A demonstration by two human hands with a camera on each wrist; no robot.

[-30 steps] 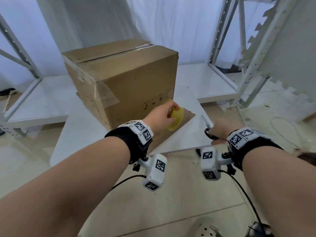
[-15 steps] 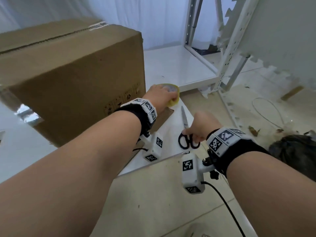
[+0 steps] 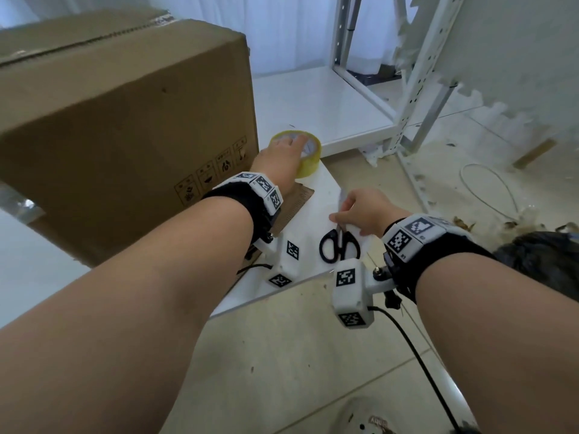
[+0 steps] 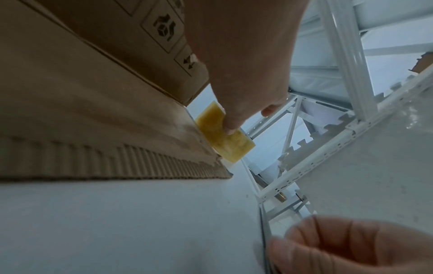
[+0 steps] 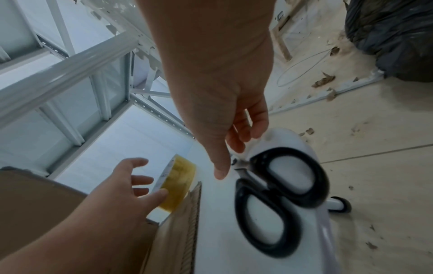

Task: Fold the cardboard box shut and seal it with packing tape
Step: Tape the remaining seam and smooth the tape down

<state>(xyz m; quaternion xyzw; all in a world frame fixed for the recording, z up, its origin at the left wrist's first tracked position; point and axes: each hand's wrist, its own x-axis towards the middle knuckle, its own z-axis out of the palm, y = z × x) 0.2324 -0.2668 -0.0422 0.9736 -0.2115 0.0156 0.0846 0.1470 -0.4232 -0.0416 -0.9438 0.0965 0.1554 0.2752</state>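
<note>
Cardboard box [image 3: 125,126] sits on the white table [image 3: 316,214], filling the head view from 9 to 12 o'clock, its top flaps folded down with a strip of clear tape along the seam. A loose flat piece of cardboard [image 3: 297,202] lies under its near corner, its corrugated edge plain in the left wrist view.

At the box's corner, toward 1 o'clock from my left wrist, the roll of yellow packing tape [image 3: 308,151] lies flat on the table, just beside the box and touching the edge of the flat cardboard. My left hand [image 3: 282,158] rests on it: fingers spread and fairly straight across the top of the roll, thumb against its side wall [image 5: 161,194]. I see no curl round the roll, more a loose touch than a grip.

My right hand [image 3: 360,211] is at 3 o'clock from the left one, over the table's near edge. Black-handled scissors [image 3: 338,242] lie flat on the table, handles toward me at 6 o'clock, blades pointing away under the hand. The right hand's fingers [image 5: 255,126] hang relaxed and slightly apart just above the blades, thumb pointing down beside the pivot; I cannot tell whether a fingertip touches the metal.

White metal shelving [image 3: 407,89] stands at 1 o'clock, and a black bag [image 3: 539,261] lies on the floor at 3 o'clock.
</note>
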